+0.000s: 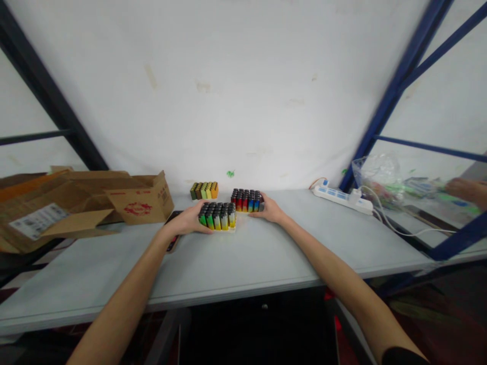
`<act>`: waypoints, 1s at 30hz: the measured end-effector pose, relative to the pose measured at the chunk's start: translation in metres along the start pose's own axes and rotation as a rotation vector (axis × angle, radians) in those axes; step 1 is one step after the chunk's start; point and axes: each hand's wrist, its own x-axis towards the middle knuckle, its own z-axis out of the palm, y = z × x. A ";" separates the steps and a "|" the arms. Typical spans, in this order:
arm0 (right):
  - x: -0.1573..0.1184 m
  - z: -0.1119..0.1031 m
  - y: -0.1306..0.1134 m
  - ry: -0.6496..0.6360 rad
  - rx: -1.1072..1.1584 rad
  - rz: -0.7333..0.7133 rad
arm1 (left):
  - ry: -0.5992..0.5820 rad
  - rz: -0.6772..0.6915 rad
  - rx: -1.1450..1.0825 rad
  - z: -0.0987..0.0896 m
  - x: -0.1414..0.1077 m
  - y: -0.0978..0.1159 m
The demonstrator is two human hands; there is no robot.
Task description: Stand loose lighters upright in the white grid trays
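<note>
A block of upright cylindrical items [217,219] in green, white and yellow with black tops stands on the table. My left hand [189,219] is closed round its left side. Just behind and to the right is a second block [245,202], red and blue with black tops. My right hand [268,208] grips the right end of that one. Further back, against the wall, a third block [204,190] in yellow, orange and dark green is untouched. Small print on the items cannot be read.
Open cardboard boxes [139,205] fill the left side. A phone [173,242] lies beside my left hand. On the right are a white power strip [342,198], its cable, a blue metal frame [384,109], a clear plastic bag [380,175] and another person's hand [466,190].
</note>
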 end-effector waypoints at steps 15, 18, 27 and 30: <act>0.039 0.013 0.012 -0.002 -0.003 -0.001 | -0.094 0.170 -0.167 0.039 0.016 0.017; 0.054 0.020 0.011 -0.079 0.013 -0.028 | -0.090 0.184 -0.195 0.042 0.016 0.023; 0.075 0.028 0.005 -0.163 0.184 -0.075 | -0.081 0.192 -0.191 0.047 0.016 0.018; 0.063 0.019 0.012 -0.216 0.329 -0.042 | -0.091 0.208 -0.204 0.047 0.016 0.021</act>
